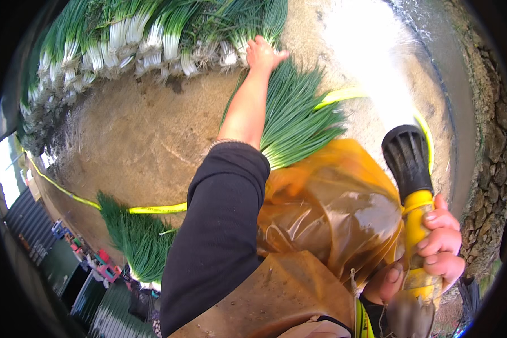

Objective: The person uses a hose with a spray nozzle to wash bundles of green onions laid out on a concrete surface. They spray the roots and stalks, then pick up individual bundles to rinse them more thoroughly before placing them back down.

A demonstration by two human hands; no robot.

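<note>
My left hand [264, 57] is stretched out over the white stalks of a green onion bunch [272, 25] at the end of a long row. Its thumb stands apart; some fingers are hidden, and whether they press on the stalks is unclear. Below that forearm lies a fanned pile of green onions [298, 112], its pale stalks against the orange waterproof apron [321, 211]. My right hand [437, 249] grips a yellow and black hose nozzle [416, 219]. A bright white spray of water [376, 63] comes from its black head and runs toward the upper part of the view.
Unwashed-looking green onions with rooty ends [152, 46] line the upper left on wet concrete [139, 126]. A yellow hose [156, 208] crosses the floor. Another onion pile [141, 236] lies at lower left. A stone wall [488, 160] borders the right, beside a grey channel [452, 63].
</note>
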